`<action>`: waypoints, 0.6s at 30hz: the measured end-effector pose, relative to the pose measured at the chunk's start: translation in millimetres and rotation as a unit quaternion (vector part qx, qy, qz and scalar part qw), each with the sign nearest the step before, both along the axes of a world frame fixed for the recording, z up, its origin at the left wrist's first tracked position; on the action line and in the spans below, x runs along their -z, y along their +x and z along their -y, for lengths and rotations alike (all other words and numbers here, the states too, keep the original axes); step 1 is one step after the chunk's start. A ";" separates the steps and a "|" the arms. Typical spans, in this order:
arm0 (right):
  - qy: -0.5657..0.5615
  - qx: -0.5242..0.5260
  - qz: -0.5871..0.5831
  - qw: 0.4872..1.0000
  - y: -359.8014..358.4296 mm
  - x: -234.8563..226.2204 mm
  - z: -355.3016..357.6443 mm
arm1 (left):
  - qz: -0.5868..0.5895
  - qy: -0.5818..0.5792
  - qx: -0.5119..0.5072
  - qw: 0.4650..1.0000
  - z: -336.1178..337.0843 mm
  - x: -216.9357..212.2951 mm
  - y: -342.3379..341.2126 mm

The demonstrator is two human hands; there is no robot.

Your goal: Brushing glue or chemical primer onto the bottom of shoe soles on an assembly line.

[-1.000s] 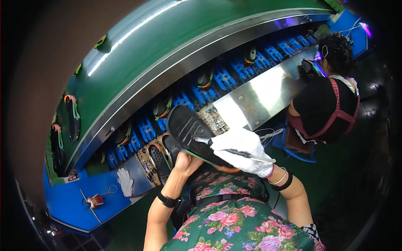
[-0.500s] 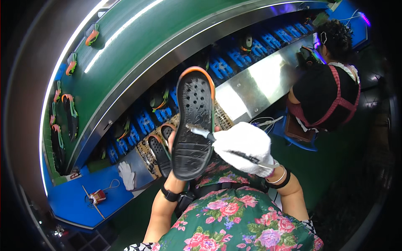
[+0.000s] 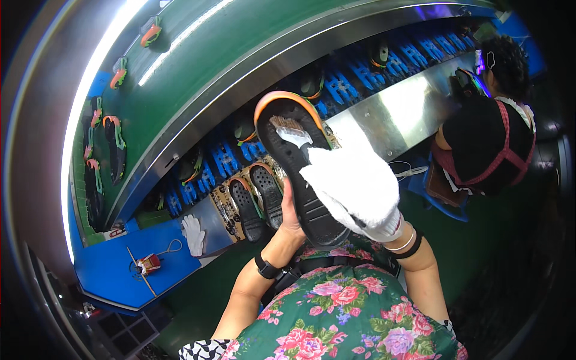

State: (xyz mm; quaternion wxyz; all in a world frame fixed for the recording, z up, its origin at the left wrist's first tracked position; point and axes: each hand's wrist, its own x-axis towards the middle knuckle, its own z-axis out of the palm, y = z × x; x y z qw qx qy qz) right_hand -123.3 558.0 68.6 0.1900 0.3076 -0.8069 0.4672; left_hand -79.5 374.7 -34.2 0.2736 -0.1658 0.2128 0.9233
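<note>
Right hand (image 3: 354,189), white-gloved, grip clamped on a brush (image 3: 288,133) that has climbed to the toe of the black sole (image 3: 297,171); left hand (image 3: 292,217) clasps it from beneath, raised above the desk's (image 3: 120,270) near edge — coating nearly covers it.

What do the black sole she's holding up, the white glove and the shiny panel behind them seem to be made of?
Sole: probably matte black rubber or foam, with ribbed tread and an orange rim. Glove on the right hand: white knitted fabric, likely cotton, soft and fuzzy. Panel: brushed metal, perhaps steel, going by its dull, streaky shine.
</note>
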 end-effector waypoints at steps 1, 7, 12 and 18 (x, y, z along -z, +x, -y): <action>0.018 0.007 0.002 1.000 0.2 -1.7 3.0 | -0.001 0.000 0.001 1.000 1.2 1.1 3.7; -0.051 -0.017 0.025 0.998 13.3 3.2 9.5 | -0.020 -0.020 0.000 1.000 0.7 16.0 5.0; -0.045 0.022 0.080 0.996 27.0 17.3 7.7 | -0.001 -0.047 -0.001 0.999 -5.0 10.8 -1.5; -0.097 0.060 0.038 0.993 16.4 8.0 3.3 | -0.022 0.008 -0.049 0.999 -7.4 20.8 -11.3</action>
